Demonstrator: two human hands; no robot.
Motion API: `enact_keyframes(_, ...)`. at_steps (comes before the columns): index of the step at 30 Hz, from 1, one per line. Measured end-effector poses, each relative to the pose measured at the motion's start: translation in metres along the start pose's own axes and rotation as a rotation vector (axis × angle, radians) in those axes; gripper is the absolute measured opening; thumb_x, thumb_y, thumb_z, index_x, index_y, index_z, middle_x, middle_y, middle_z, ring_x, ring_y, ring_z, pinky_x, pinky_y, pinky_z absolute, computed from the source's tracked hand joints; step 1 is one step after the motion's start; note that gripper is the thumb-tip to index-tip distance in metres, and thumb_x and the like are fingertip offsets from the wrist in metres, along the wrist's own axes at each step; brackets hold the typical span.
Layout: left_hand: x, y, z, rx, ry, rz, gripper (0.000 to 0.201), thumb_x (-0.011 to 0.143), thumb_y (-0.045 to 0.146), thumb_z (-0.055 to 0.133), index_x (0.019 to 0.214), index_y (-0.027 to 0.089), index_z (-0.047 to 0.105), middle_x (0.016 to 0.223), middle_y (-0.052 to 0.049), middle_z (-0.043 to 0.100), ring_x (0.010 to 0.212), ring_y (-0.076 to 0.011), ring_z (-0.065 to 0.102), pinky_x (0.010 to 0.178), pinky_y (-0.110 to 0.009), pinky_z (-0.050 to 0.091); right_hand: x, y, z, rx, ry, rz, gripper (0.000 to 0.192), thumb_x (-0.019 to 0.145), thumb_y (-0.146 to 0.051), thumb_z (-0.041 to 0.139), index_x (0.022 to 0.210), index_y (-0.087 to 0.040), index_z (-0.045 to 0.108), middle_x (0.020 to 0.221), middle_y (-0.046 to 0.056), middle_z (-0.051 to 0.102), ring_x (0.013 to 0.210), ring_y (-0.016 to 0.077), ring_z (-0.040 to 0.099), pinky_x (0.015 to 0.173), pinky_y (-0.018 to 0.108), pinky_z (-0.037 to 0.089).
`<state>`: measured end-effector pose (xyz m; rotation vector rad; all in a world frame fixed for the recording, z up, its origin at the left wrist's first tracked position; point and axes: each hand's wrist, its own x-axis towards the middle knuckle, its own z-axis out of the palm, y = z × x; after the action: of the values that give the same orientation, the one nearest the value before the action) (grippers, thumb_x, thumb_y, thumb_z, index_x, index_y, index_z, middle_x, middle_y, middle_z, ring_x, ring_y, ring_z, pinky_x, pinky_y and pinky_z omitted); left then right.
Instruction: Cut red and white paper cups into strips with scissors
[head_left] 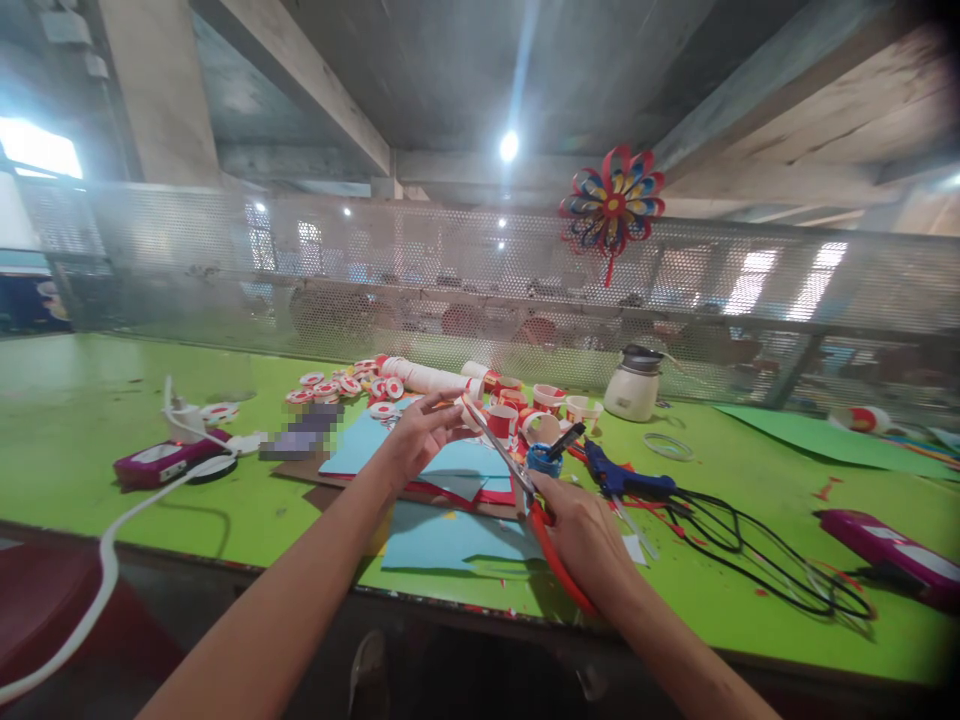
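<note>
Red-handled scissors (pixel 556 562) are gripped in my right hand (pixel 589 528), their blades pointing up and left. At the blade tips my left hand (pixel 421 438) pinches a small white and red paper piece (pixel 468 412), whose exact shape is too small to make out. Beneath both hands lie light blue paper sheets (pixel 360 447) over red paper and a brown cardboard (pixel 304 472). Just beyond the scissors stand several red and white paper cup rings (pixel 502 424). A blue tape roll (pixel 544 459) with a black pen (pixel 568 440) across it sits close to my right hand.
A blue glue gun (pixel 626 478) with black cable lies at right, and a white kettle (pixel 633 385) stands behind. Red and white discs (pixel 322 388) are heaped left of a long white roll (pixel 427 378). Purple power strips (pixel 169 458) flank the green table (pixel 247 520); a perforated metal screen (pixel 450 270) rises behind.
</note>
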<state>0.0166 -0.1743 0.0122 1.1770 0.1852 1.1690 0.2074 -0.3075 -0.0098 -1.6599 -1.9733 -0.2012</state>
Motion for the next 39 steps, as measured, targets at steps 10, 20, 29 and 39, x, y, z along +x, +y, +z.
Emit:
enact_keyframes(10, 0.0001, -0.0023, 0.0031, -0.014, 0.028, -0.009, 0.029, 0.070, 0.012, 0.070, 0.098, 0.012, 0.062, 0.096, -0.012, 0.070, 0.089, -0.0249, 0.066, 0.084, -0.048, 0.049, 0.0006, 0.0006, -0.0021, 0.023, -0.016, -0.002, 0.032, 0.081, -0.015, 0.049, 0.108, -0.020, 0.065, 0.087, 0.008, 0.073, 0.078, 0.0214, 0.066, 0.066, 0.026, 0.043)
enact_keyframes(20, -0.0005, -0.0035, 0.0062, -0.029, 0.039, -0.013, 0.030, 0.069, 0.012, 0.070, 0.098, 0.013, 0.062, 0.088, -0.009, 0.071, 0.084, -0.0231, 0.067, 0.083, -0.047, 0.048, -0.0002, 0.0000, 0.0000, 0.006, -0.010, 0.010, 0.036, 0.079, -0.013, 0.048, 0.111, -0.019, 0.064, 0.088, 0.009, 0.074, 0.079, 0.0227, 0.067, 0.066, 0.026, 0.043)
enact_keyframes(29, -0.0006, 0.0015, 0.0050, 0.041, 0.075, -0.013, 0.036, 0.066, 0.013, 0.074, 0.100, 0.014, 0.063, 0.091, -0.009, 0.070, 0.079, -0.0214, 0.067, 0.082, -0.045, 0.049, 0.0015, 0.0029, -0.0027, 0.010, -0.007, -0.025, 0.039, 0.079, -0.014, 0.052, 0.116, -0.022, 0.063, 0.091, 0.007, 0.074, 0.082, 0.0225, 0.066, 0.070, 0.027, 0.045)
enact_keyframes(39, -0.0016, -0.0005, 0.0068, 0.052, 0.059, -0.011, 0.035, 0.066, 0.013, 0.074, 0.099, 0.012, 0.063, 0.101, -0.014, 0.068, 0.087, -0.0253, 0.066, 0.082, -0.048, 0.050, 0.0012, 0.0023, -0.0021, 0.023, -0.004, -0.016, 0.036, 0.079, -0.013, 0.051, 0.111, -0.022, 0.065, 0.092, 0.007, 0.074, 0.082, 0.0215, 0.067, 0.069, 0.025, 0.044)
